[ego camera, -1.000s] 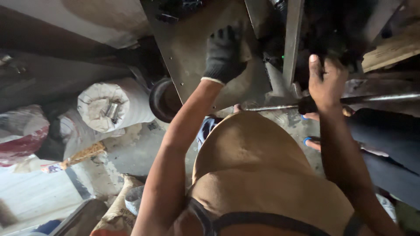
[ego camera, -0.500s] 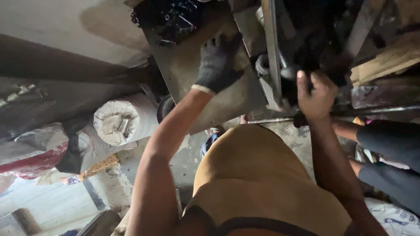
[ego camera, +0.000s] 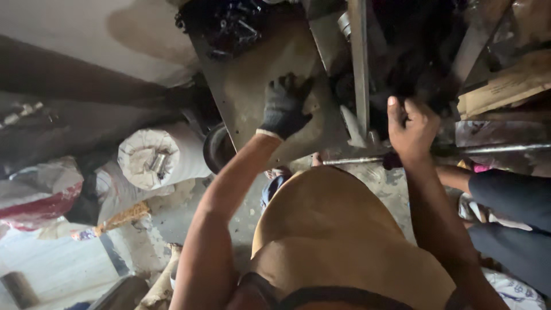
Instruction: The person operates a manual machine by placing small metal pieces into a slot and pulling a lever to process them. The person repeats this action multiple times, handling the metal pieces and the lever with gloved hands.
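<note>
Grey steel plate (ego camera: pixel 258 86) bears the dark-gloved left hand (ego camera: pixel 285 107), spread flat; right of it, the bare right hand (ego camera: pixel 410 127) curls half-closed against unclear dark machinery (ego camera: pixel 413 57), work unfinished.

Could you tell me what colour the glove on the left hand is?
Dark grey glove with a pale cuff, head view.

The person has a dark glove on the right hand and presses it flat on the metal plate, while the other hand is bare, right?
No, the dark glove is on the left hand, which presses the metal plate. The right hand is the bare one, as the head view shows.
</note>
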